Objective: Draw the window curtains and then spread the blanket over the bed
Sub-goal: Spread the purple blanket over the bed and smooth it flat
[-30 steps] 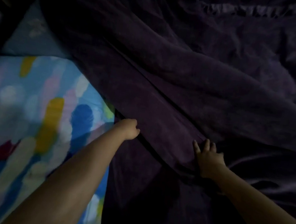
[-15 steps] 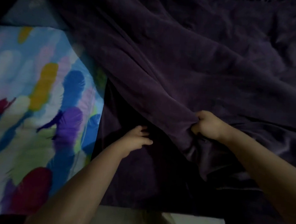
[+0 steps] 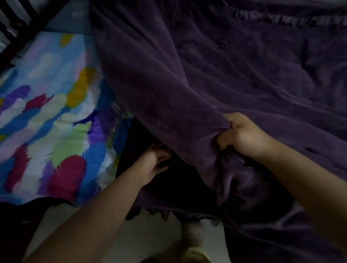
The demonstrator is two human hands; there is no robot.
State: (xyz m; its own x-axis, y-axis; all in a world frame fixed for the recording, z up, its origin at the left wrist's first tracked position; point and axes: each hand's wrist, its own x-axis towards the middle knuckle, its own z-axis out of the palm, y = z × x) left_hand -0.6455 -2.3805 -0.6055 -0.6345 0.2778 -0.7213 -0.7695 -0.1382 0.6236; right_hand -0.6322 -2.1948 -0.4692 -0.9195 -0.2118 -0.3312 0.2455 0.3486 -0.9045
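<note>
A dark purple blanket lies rumpled over most of the bed, from the top of the view down to the near edge. My right hand is shut on a bunched fold of it and holds that fold lifted above the bed. Under the raised fold is a dark gap, and my left hand reaches into it with fingers apart, resting on the lower layer of blanket. To the left, the bed sheet with bright feather-like colour patches is uncovered. The room is dim and no curtains are in view.
A dark slatted headboard or bed frame runs along the upper left. Pale floor shows below the bed's near edge, with my leg and foot on it. The blanket's frilled hem hangs over that edge.
My right hand went from lying flat on the blanket to gripping a fold and lifting it higher. My left hand moved from the sheet's edge in under the raised fold.
</note>
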